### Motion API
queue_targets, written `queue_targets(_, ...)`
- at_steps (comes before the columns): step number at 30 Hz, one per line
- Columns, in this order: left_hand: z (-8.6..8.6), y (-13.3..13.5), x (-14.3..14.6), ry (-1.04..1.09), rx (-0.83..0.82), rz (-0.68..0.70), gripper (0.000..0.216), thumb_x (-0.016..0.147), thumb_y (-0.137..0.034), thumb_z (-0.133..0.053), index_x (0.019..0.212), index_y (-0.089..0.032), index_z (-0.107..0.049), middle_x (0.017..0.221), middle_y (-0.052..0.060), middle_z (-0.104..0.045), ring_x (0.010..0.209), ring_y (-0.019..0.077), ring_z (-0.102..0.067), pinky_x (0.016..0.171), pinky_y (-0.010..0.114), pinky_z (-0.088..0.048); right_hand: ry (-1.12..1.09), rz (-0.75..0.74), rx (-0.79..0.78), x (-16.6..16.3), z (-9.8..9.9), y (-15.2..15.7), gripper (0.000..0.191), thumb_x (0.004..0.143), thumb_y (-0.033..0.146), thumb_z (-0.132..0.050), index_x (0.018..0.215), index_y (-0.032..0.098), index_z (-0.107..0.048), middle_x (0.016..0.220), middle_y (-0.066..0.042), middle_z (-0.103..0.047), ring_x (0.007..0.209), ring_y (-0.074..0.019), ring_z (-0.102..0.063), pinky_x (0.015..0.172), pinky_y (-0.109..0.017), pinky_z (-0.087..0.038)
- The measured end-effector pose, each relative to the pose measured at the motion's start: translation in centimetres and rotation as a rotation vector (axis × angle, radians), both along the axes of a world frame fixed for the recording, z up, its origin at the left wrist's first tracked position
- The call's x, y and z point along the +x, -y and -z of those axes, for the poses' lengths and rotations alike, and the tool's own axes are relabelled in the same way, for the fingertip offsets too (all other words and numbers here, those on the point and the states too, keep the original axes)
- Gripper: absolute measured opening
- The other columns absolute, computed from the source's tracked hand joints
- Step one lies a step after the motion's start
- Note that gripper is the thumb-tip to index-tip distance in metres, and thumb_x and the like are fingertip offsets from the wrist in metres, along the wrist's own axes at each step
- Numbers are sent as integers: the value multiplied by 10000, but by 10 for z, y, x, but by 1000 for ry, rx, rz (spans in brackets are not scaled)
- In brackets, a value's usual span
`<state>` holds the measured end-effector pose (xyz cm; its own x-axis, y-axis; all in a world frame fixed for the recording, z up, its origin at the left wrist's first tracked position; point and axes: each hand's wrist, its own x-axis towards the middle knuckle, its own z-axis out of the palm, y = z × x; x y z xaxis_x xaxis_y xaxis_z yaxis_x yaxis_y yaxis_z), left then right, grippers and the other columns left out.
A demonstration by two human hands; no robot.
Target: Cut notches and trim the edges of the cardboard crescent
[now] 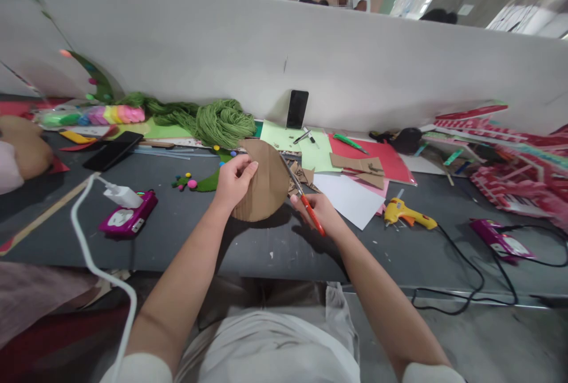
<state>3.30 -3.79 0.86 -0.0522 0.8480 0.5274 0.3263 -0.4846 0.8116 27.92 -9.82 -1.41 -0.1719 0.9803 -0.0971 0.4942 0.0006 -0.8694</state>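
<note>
Left hand (234, 180) pinching a rounded cardboard piece (262, 184) by its left edge above the dark table (248, 247), right hand (316, 208) closed on red-handled scissors (302, 195), blades at the cardboard's right edge, glue gun (406, 213) lying to the right

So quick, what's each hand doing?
Left hand: closed on the cardboard.
Right hand: closed on the scissors, blades at the cardboard's edge.

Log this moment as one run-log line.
left hand: holds cardboard piece | right hand: holds red-handled scissors, blades at cardboard edge | glue gun: on table, right
</note>
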Motion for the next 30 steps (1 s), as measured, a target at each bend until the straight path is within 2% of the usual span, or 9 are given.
queue_targets(6,-1,2,2,-30,9,-2,229,877,-386,-671,765,-189,-631,643,-4,-563,595,143,-481,561,260,-393,15,4,-12,-1,-2,0,664,835,828,-546,668,186,-549,512,11,-488,451,-122,-424,426,-261,-332)
queue_targets(10,-1,1,1,-22,8,5,216,874,-383,-680,794,-185,-651,675,4,-598,605,144,-499,575,264,-404,43,40,-16,-3,1,0,664,834,820,-554,612,197,-495,489,-1,-498,438,-127,-447,430,-261,-341)
queue_targets(16,2,-1,-2,-29,7,17,213,885,-385,-664,811,-185,-666,683,9,-612,615,149,-508,583,269,-409,78,89,38,-5,4,-1,650,809,813,-593,604,204,-494,482,1,-491,437,-130,-441,433,-265,-338)
queue_targets(20,2,-1,-3,-27,8,31,209,889,-385,-660,843,-182,-680,699,12,-628,629,152,-525,594,269,-422,66,72,38,-2,2,-2,658,797,828,-603,609,207,-488,490,12,-462,448,-126,-415,437,-267,-333)
queue_targets(26,-2,2,0,-60,2,48,215,874,-373,-666,760,-192,-641,659,-2,-574,597,143,-475,573,264,-401,55,15,75,-2,-3,1,673,827,829,-568,603,213,-411,519,35,-376,497,-107,-328,463,-262,-266)
queue_targets(30,-3,4,1,-63,-1,62,198,873,-350,-657,753,-194,-631,655,-6,-559,597,144,-467,588,267,-407,78,37,54,-3,-2,1,667,829,816,-576,591,208,-444,510,28,-403,496,-114,-362,473,-265,-296)
